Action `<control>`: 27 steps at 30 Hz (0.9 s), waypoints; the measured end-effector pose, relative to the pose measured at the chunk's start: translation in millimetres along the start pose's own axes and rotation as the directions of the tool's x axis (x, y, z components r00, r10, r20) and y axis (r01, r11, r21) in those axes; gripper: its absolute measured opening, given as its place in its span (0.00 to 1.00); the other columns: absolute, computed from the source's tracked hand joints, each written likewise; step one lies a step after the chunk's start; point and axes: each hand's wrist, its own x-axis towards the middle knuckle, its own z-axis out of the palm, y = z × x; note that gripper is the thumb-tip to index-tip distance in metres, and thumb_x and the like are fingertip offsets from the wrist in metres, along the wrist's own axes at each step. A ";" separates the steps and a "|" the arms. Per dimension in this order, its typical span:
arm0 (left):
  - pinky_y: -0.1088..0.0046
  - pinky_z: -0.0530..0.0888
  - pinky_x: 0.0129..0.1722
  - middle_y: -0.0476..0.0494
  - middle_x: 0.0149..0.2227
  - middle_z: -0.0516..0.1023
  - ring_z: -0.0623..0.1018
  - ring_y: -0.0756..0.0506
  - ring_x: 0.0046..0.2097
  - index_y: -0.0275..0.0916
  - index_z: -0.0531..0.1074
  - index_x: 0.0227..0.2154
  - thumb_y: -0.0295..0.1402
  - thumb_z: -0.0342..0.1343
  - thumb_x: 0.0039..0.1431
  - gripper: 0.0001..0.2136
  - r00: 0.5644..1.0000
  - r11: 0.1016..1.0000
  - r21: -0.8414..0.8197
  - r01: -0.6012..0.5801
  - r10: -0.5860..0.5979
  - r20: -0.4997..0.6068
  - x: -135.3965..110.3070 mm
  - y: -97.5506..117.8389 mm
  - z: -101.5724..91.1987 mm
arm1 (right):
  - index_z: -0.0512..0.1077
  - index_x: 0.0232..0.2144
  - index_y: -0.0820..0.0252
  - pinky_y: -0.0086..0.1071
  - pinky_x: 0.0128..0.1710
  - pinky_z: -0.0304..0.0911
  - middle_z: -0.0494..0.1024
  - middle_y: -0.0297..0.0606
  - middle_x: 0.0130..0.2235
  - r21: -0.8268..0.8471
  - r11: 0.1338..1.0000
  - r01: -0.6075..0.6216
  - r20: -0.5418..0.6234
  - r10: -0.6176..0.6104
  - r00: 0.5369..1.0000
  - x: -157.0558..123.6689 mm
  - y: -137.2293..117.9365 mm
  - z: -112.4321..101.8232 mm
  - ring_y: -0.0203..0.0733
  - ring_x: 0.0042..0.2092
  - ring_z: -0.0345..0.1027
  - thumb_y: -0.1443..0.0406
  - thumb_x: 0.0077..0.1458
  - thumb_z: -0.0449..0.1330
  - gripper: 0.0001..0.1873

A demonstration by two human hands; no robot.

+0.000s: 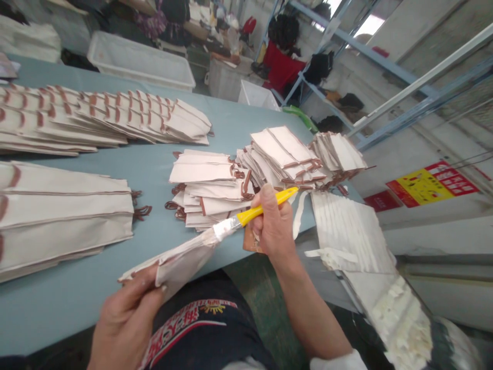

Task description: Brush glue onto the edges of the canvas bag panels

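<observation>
Yellow-handled flat brush with silver-coloured metal ferrule [250, 215] is held in the right hand [274, 221]; fingers are curled round the handle, thumb is laid along its top; handle end is pointed up and to the right, bristle end is directed down-left. Thin, flat cream piece with brown edging [185, 264] is pinched at its near-left end between thumb and fingers of the left hand [127, 313]; it is held tilted at the near edge of the smooth blue-grey table [154, 158], in front of the dark apron with red and white print [200, 329]; bristles are set at the piece's far-right end, exact contact line cannot be made out.

Table layout: long overlapped row of cream pieces with brown loops [103, 115] is laid at far left; wide stack of long cream panels [69, 213] is placed nearer, also left; cream stack with brown cords [208, 167] is set just beyond the brush; taller slanted cream stack [285, 146] is seen to its right; board covered in white strips [350, 226] is positioned right of the table; white rectangular plastic tub [140, 64] is seen beyond the far edge.
</observation>
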 end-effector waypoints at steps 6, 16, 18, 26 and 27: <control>0.71 0.85 0.37 0.45 0.38 0.93 0.89 0.33 0.47 0.46 0.88 0.30 0.32 0.77 0.23 0.21 0.882 0.782 -0.429 0.453 -0.463 0.088 -1.4 39.1 12.9 | 0.69 0.25 0.52 0.25 0.15 0.51 0.59 0.19 0.13 0.091 0.994 0.064 -0.046 -0.060 0.997 -19.1 9.4 4.8 0.30 0.14 0.51 0.27 0.54 0.71 0.39; 0.75 0.84 0.41 0.46 0.41 0.93 0.88 0.35 0.52 0.46 0.88 0.27 0.30 0.76 0.22 0.19 0.884 0.780 -0.456 0.428 -0.466 0.033 -8.4 44.7 16.0 | 0.69 0.25 0.51 0.27 0.17 0.58 0.63 0.23 0.14 0.101 0.995 0.010 0.028 -0.013 1.000 -55.0 28.8 30.2 0.33 0.15 0.55 0.26 0.58 0.68 0.39; 0.77 0.83 0.43 0.47 0.42 0.93 0.87 0.35 0.54 0.46 0.88 0.26 0.29 0.75 0.21 0.19 0.881 0.777 -0.466 0.425 -0.473 0.014 -8.4 47.0 16.9 | 0.70 0.26 0.52 0.27 0.17 0.59 0.65 0.24 0.14 0.086 0.996 0.026 0.009 -0.027 1.000 -52.2 28.5 29.1 0.33 0.15 0.57 0.27 0.58 0.68 0.38; 0.79 0.83 0.47 0.48 0.45 0.93 0.86 0.36 0.57 0.48 0.91 0.30 0.28 0.77 0.21 0.23 0.894 0.763 -0.504 0.406 -0.445 0.047 -9.5 38.0 8.8 | 0.73 0.25 0.53 0.26 0.15 0.57 0.65 0.23 0.14 0.025 0.989 0.147 -0.151 -0.142 0.978 -45.4 30.7 11.2 0.33 0.15 0.57 0.31 0.59 0.71 0.36; 0.78 0.83 0.47 0.48 0.44 0.93 0.87 0.36 0.56 0.48 0.91 0.32 0.29 0.78 0.23 0.23 0.902 0.768 -0.501 0.398 -0.427 0.061 -9.4 34.0 7.8 | 0.73 0.26 0.53 0.26 0.15 0.57 0.65 0.24 0.14 0.014 0.987 0.158 -0.147 -0.155 0.977 -46.3 31.6 12.1 0.33 0.15 0.57 0.31 0.60 0.72 0.35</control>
